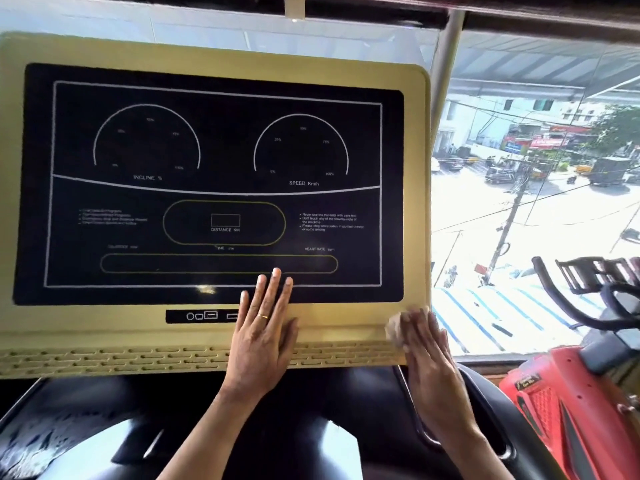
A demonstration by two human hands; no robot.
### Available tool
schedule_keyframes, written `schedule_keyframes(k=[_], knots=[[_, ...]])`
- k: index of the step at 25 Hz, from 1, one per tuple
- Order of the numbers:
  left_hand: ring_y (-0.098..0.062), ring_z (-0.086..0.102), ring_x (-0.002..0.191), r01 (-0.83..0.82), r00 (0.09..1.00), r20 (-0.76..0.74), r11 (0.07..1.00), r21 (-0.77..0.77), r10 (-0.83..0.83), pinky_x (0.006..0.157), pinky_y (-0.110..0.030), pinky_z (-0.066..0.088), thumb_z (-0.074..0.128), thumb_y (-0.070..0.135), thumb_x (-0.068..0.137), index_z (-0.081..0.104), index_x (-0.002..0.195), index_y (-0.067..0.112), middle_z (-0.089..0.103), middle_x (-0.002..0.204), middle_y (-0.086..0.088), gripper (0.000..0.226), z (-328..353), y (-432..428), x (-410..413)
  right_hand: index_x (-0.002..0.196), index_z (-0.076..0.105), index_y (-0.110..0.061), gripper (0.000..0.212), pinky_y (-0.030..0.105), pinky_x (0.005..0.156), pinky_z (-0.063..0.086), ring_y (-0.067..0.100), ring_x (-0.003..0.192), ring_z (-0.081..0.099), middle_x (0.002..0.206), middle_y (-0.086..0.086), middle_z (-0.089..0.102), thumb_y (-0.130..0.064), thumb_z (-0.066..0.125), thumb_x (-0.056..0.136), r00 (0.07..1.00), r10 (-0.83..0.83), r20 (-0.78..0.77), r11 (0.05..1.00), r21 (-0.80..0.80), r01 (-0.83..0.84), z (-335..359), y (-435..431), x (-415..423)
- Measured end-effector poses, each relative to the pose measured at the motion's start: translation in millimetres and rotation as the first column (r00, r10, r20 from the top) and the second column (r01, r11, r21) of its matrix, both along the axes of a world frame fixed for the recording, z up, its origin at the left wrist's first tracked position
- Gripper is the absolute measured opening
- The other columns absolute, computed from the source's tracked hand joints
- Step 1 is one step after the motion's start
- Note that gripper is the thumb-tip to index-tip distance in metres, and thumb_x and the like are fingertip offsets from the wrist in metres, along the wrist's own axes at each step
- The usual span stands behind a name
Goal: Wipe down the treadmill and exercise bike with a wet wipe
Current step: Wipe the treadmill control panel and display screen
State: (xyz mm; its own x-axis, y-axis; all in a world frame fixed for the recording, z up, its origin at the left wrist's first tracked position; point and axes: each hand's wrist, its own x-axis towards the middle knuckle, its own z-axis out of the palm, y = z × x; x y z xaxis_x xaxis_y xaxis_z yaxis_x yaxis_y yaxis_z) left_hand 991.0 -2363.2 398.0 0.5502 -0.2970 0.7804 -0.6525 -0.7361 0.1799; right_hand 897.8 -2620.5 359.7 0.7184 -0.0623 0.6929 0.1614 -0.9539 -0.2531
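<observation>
"Pressing on what, the person's left hand (265, 327)?" asks the 1st watcher.

"On the treadmill console (104, 329); it lies flat, palm down, fingers straight and close together, tips reaching onto the black display panel (207, 150); a ring sits on 1 finger," says the 2nd.

"And the right hand (427, 344)?"

"At the console's lower right corner; motion blur softens it; its fingers look stretched out rather than curled, and they press a pale, bunched wet wipe (394, 329) against the beige frame; the wipe shows just left of the fingers, touching the frame above the rows of vent slots (138, 355)."

"Are the 2 hands touching?"

"They are near each other, with bare frame between them."

"Where is the exercise bike (571, 410)?"

"Right of the treadmill, beside the window (519, 202); its red body sits low in the view and its black handlebars (545, 282) rise above that; it stands well apart from both hands; a sunlit street with vehicles shows through the glass."
</observation>
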Motion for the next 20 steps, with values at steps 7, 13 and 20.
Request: schedule_keyframes(k=[7,13,20], knots=[[-0.018,0.006,0.148,0.006,0.999,-0.035,1.0,0.025,-0.005,0.12,-0.032,-0.001,0.04,0.035,0.095,0.023,0.149,0.013,0.014,0.158,-0.004,0.061,-3,3,-2,0.145,0.037,-0.019,0.059,0.033,0.118,0.017,0.02,0.145,0.022,0.155,-0.003,0.03,0.001,0.037,0.09,0.952,0.299,-0.062,0.919,-0.25,-0.305,6,64,23],[-0.02,0.008,0.147,0.018,1.0,-0.026,1.0,0.007,-0.018,0.12,-0.032,0.0,0.039,0.036,0.096,0.027,0.148,0.011,0.016,0.158,-0.005,0.06,-4,4,0,0.145,0.036,-0.022,0.052,0.038,0.117,0.023,0.025,0.143,0.027,0.154,0.0,0.032,-0.002,0.038,0.097,0.996,0.087,-0.023,0.982,-0.167,-0.09,-21,-36,-13],[-0.022,0.008,0.147,0.076,0.997,-0.014,0.984,0.162,-0.075,0.12,-0.035,0.005,0.042,0.037,0.097,0.024,0.15,0.011,0.013,0.159,-0.008,0.062,1,21,2,0.14,0.042,-0.011,0.052,0.038,0.117,0.023,0.024,0.143,0.028,0.149,0.009,0.037,0.006,0.037,0.091,0.966,0.256,-0.022,0.909,-0.336,-0.248,-8,19,4]])
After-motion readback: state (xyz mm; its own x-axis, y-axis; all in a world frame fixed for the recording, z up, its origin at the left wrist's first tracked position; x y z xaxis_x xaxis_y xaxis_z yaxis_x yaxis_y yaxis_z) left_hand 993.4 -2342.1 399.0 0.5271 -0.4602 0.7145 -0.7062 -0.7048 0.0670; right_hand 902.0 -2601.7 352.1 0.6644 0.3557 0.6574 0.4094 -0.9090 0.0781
